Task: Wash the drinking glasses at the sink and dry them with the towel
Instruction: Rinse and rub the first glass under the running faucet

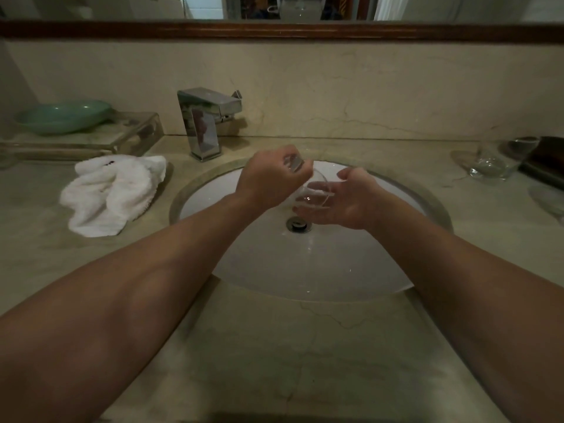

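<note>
At centre frame, over the sink, our left hand clenches the glass by its thick base. Our right hand lies released, its fingers straight along the wall of the glass. Wet glass slips, so we should hold the base firmly and rub around the rim. The glass's long axis slants from upper left to lower right, with the mouth seemingly toward the right palm.

Marble counter, white towel left, clear tray, faucet, drinking glass right
</note>
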Demonstrator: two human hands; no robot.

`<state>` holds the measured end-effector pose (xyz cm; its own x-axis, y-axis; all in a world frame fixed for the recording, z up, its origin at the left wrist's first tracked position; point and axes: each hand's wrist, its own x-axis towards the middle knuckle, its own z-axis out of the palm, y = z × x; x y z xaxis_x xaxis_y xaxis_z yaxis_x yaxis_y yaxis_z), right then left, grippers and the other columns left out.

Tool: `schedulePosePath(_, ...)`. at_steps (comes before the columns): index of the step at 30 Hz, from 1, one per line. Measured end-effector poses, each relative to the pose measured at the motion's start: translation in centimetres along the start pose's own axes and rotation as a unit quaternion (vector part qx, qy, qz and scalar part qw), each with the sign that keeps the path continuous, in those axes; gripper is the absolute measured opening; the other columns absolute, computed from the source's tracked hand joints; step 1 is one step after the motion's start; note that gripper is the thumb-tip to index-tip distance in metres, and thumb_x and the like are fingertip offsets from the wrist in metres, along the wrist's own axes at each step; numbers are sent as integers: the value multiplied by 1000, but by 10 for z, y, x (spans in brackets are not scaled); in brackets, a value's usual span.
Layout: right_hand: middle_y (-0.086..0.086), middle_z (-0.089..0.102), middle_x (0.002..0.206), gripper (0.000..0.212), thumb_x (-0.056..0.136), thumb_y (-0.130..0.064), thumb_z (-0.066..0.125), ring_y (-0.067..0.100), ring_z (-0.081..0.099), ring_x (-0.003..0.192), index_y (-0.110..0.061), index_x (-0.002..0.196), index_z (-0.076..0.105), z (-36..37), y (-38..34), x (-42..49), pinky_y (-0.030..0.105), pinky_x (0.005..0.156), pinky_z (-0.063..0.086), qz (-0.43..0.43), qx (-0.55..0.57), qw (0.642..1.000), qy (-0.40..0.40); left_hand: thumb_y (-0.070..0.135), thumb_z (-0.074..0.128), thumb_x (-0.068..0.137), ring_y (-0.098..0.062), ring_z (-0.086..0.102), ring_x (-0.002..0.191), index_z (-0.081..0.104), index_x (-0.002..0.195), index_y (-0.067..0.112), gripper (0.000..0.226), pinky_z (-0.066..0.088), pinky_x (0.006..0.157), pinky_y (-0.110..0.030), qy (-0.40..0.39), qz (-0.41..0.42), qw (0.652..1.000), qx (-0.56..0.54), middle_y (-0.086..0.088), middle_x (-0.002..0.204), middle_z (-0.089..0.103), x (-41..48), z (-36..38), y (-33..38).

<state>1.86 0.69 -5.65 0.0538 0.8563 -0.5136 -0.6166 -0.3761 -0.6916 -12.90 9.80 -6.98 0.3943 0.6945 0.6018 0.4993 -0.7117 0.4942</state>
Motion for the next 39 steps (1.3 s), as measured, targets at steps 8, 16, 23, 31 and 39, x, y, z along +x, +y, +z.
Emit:
schedulePosePath(8, 26, 65, 124, 49, 106, -29, 29, 41, 65, 108, 0, 130, 61, -2, 1, 8, 39, 66, 60, 18, -45, 999, -11, 38, 62, 94, -18, 59, 73, 68, 98, 13, 26, 47, 63, -29, -4, 278, 960, 34, 2, 88, 68, -3, -5, 7)
schedulePosePath(16, 9, 67, 87, 45, 96, -55, 52, 22, 60, 69, -12, 98, 64, 2, 0, -4, 25, 54, 45, -108, -201, 972, -54, 44, 36, 106, -19, 50, 53, 59, 96, 11, 41, 38, 46, -29, -163, -172, 937, -257, -7, 73, 59, -6, 3, 10)
schedulePosePath(23, 12, 68, 93, 42, 84, -50, 74, 25, 68, 75, -24, 111, 55, 7, 17, 11, 37, 64, 57, -471, -501, 726, 16, 25, 34, 92, -11, 27, 40, 56, 69, 15, 33, 19, 40, -15, -343, -432, 755, -355, -7, 63, 52, -4, -12, 4)
schedulePosePath(31, 11, 66, 99, 44, 97, -60, 47, 23, 62, 64, -20, 110, 58, 13, 14, 8, 29, 49, 44, -266, -386, 878, 93, 35, 33, 103, -22, 50, 54, 66, 99, 5, 46, 37, 49, -25, -253, -315, 879, -252, -18, 79, 71, -10, -9, 6)
schedulePosePath(39, 14, 68, 97, 67, 103, -62, 21, 22, 54, 64, -10, 109, 62, 2, 15, 4, 28, 55, 39, -150, -437, 878, 124, 63, 78, 80, -7, 68, 85, 57, 125, 24, 63, 57, 73, -27, -362, -68, 930, -11, 6, 107, 70, -20, -15, 7)
